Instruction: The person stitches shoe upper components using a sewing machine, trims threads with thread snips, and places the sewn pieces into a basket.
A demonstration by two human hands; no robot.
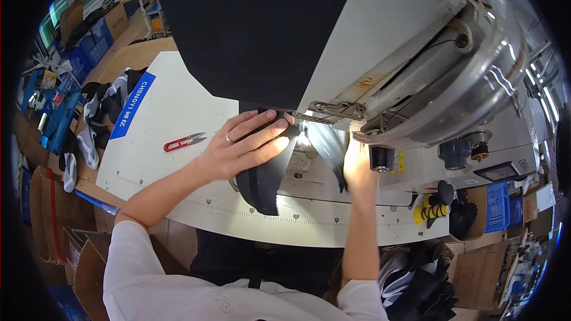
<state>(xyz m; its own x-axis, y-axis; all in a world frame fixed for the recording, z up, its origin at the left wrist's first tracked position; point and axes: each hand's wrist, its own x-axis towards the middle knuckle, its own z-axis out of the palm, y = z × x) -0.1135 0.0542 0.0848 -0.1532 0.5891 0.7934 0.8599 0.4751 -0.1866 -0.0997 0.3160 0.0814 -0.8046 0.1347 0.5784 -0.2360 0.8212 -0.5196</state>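
Observation:
My left hand (253,142), with a ring on one finger, lies with its fingers stretched out on a black fabric piece (260,187). The fabric hangs down over the machine bed toward me, and its far end is under the fingertips. My right hand (358,157) is beside a dark grey fabric piece (331,150), right of the needle area. Its fingers are hidden by glare and by the sewing machine head (410,77) above. A bright light shines on the fabric between both hands. Whether the two fabric pieces are joined cannot be seen.
Red-handled thread snips (184,141) lie on the white sewing table (166,104), left of my left hand. Black and white pieces (89,134) are heaped past its left edge. Yellow-and-black spools (431,211) stand at the right end. Dark pieces (416,279) are piled below right.

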